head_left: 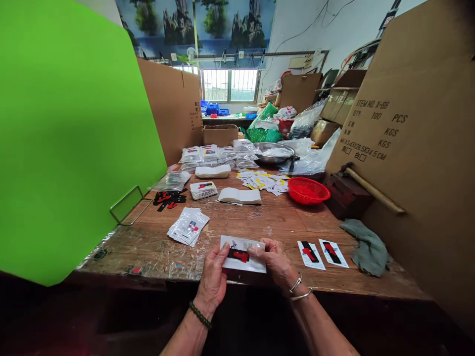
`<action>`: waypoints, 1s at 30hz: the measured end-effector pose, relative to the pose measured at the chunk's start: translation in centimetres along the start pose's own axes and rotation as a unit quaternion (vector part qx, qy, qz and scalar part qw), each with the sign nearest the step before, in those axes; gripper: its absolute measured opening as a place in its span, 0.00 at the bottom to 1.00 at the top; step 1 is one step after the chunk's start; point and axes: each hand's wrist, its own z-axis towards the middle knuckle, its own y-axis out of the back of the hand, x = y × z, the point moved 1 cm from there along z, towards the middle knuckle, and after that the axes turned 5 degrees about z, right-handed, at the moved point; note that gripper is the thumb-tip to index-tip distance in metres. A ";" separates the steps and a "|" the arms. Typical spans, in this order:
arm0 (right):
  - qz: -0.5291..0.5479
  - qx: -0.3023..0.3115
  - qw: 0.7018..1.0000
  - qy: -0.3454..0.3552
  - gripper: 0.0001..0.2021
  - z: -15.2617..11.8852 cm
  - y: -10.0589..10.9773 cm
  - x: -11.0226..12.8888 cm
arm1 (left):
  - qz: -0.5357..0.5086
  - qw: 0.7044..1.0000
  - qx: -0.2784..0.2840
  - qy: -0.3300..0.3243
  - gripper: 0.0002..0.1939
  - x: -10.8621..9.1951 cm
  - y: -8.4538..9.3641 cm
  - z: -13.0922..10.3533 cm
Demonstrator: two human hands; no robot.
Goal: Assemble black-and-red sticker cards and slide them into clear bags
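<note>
Between my two hands, over the table's front edge, is a clear plastic bag [245, 245] with a white printed card and a black-and-red piece in it. My left hand [214, 269] pinches its left end, thumb on top. At its right end, my right hand [276, 261] grips with thumb and fingers. To the left lies a pile of packed bags [189, 226]. Two white cards [310, 255], each with a black-and-red piece on it, lie to the right. Loose black and red pieces [169, 199] are heaped further left.
Behind are a stack of cards [203, 190], folded white paper [239, 196], scattered yellow-and-white cards [263, 181] and a red basket [308, 191]. A grey cloth [367, 247] and a hammer [374, 190] are at right. Cardboard [415, 123] and a green panel [74, 138] flank the table [148, 247].
</note>
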 end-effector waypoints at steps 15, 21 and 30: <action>-0.041 0.057 0.997 0.034 0.22 0.4 -0.6 0.7 | 0.066 0.995 -0.065 -0.032 0.22 -0.3 0.8 0.1; -0.133 0.079 0.982 0.106 0.21 2.3 -2.4 1.1 | 0.241 0.969 -0.008 -0.061 0.17 -2.6 2.5 0.1; -0.522 0.025 0.824 0.220 0.13 12.2 -2.8 3.6 | 0.286 0.922 -0.190 -0.179 0.25 -8.4 7.3 3.9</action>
